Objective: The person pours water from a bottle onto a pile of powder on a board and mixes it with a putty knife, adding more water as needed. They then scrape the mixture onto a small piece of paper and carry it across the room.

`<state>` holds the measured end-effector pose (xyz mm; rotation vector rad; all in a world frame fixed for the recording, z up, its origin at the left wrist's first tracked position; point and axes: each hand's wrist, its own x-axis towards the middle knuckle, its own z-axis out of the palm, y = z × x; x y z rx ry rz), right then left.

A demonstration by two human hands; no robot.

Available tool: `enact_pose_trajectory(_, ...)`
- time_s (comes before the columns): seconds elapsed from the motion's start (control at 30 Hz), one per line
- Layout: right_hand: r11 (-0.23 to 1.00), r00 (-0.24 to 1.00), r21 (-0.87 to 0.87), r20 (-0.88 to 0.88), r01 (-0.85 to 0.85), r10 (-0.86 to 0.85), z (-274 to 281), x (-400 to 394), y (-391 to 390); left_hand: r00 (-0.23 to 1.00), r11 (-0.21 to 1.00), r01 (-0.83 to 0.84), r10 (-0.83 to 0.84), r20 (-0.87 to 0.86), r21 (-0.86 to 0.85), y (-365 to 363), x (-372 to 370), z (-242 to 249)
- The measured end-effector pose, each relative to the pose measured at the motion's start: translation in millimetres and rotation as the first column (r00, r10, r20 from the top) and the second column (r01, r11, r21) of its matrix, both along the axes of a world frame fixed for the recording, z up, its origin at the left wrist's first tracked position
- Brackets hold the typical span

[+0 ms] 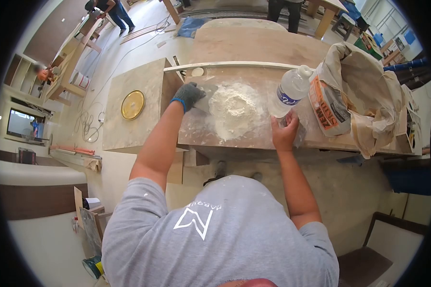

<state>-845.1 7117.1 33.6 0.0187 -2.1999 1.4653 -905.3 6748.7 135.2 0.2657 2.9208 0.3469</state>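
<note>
A heap of white powder [237, 109] with a hollow in its middle lies on the wooden work surface [201, 134]. My left hand [190, 95], in a grey knitted glove, is closed around a flat scraper [206, 99] whose blade meets the heap's left edge. To the right of the powder stands a clear plastic bottle [291, 91] with a blue label and white cap. My right hand [286, 131], bare, is close by the bottle's base with its fingers drawn together. Something thin and see-through shows beside that hand; I cannot make out what it is.
An open paper sack [337, 100] with orange lettering stands right of the bottle. A pale wooden strip [234, 64] runs behind the powder. On the left box top lies a round golden lid [132, 105]. Cables trail over the floor; other people are farther off.
</note>
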Motion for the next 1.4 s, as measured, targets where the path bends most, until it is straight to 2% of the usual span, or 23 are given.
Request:
enact_pose_trajectory(0.03,1.0,1.0,0.017,0.008,0.0,-0.001,-0.2,1.2,-0.2,0.984,0.97,0.171,-0.177,-0.016,-0.17,-6.8,-9.2,-0.8)
enact_pose_trajectory(0.1,1.0,1.0,0.016,0.013,0.0,0.0,-1.2,1.2,-0.3,0.966,0.958,0.252,-0.257,-0.015,-0.139,-0.3,-31.5,-7.8)
enact_pose_trajectory(0.17,1.0,1.0,0.002,0.008,0.007,-0.007,-1.2,0.1,-0.1,0.871,0.859,0.457,-0.485,-0.078,-0.232,8.6,-57.1,-28.9)
enact_pose_trajectory(0.2,1.0,1.0,-0.013,0.002,0.011,-0.011,-0.8,-0.1,-1.2,0.998,0.985,-0.033,0.023,0.064,0.171,33.2,-54.0,-17.8)
enact_pose_trajectory(0.3,0.999,1.0,-0.043,-0.003,0.011,-0.011,-2.8,-1.3,-0.3,0.991,0.977,0.082,-0.06,-0.118,0.195,66.6,-46.3,7.9)
enact_pose_trajectory(0.33,0.999,1.0,-0.053,-0.002,0.009,-0.009,-2.8,-0.8,-0.9,0.965,0.966,0.192,-0.155,-0.213,0.17,74.4,-38.6,16.8)
enact_pose_trajectory(0.43,0.999,1.0,-0.043,0.018,0.013,-0.013,1.7,0.5,-1.8,0.914,0.949,0.313,-0.288,-0.286,0.042,98.3,-24.1,43.8)
enact_pose_trajectory(0.57,0.998,0.999,-0.064,0.052,0.014,-0.01,6.3,1.4,-2.0,0.822,0.874,0.479,-0.481,-0.305,-0.088,125.5,-30.1,15.2)
enact_pose_trajectory(0.6,0.997,0.999,-0.075,0.051,0.014,-0.01,4.7,-0.2,-1.2,0.805,0.853,0.508,-0.52,-0.284,-0.122,134.0,-20.2,23.5)
enact_pose_trajectory(0.7,0.994,0.998,-0.104,0.057,0.015,-0.009,-2.2,-1.1,2.0,0.705,0.748,0.658,-0.654,-0.275,-0.09,135.6,-7.8,21.9)
enact_pose_trajectory(0.83,0.992,0.999,-0.128,0.051,0.007,-0.001,-2.7,-1.1,2.2,0.663,0.716,0.697,-0.666,-0.343,-0.044,132.5,-9.2,19.7)
enact_pose_trajectory(0.93,0.994,0.998,-0.112,0.06,0.004,0.002,-1.9,-1.3,3.7,0.59,0.632,0.775,-0.738,-0.326,-0.028,138.2,3.5,12.2)
enact_pose_trajectory(1.03,0.994,0.999,-0.11,0.052,0.01,-0.005,-4.9,-1.5,3.3,0.582,0.635,0.76,-0.76,-0.289,-0.14,120.0,14.8,15.0)
enact_pose_trajectory(1.07,0.993,0.999,-0.119,0.053,0.013,-0.007,-6.4,-0.5,1.6,0.59,0.649,0.756,-0.735,-0.335,-0.091,108.4,15.8,12.1)
enact_pose_trajectory(1.17,0.99,0.999,-0.138,0.047,0.009,-0.003,-5.6,-3.5,1.2,0.68,0.754,0.652,-0.629,-0.377,-0.081,86.5,28.8,17.2)
enact_pose_trajectory(1.2,0.99,0.999,-0.138,0.047,0.0,0.006,-5.0,-2.8,2.5,0.745,0.806,0.591,-0.559,-0.364,-0.028,81.7,38.6,27.7)
enact_pose_trajectory(1.27,0.992,0.998,-0.123,0.057,-0.005,0.012,-2.7,-1.6,4.1,0.893,0.925,0.336,-0.255,-0.37,0.174,72.9,56.9,34.4)
enact_pose_trajectory(1.3,0.994,0.998,-0.108,0.067,-0.006,0.013,0.2,-0.3,3.8,0.934,0.943,0.19,-0.088,-0.346,0.273,68.3,67.8,35.7)
enact_pose_trajectory(1.33,0.996,0.997,-0.093,0.076,-0.007,0.014,1.6,-0.1,2.9,0.964,0.934,0.026,0.07,-0.255,0.356,62.2,79.1,36.7)
enact_pose_trajectory(1.4,0.993,0.999,-0.119,0.042,-0.004,0.009,-0.5,-0.4,0.5,0.929,0.827,-0.308,0.367,-0.038,0.471,53.6,103.3,37.9)
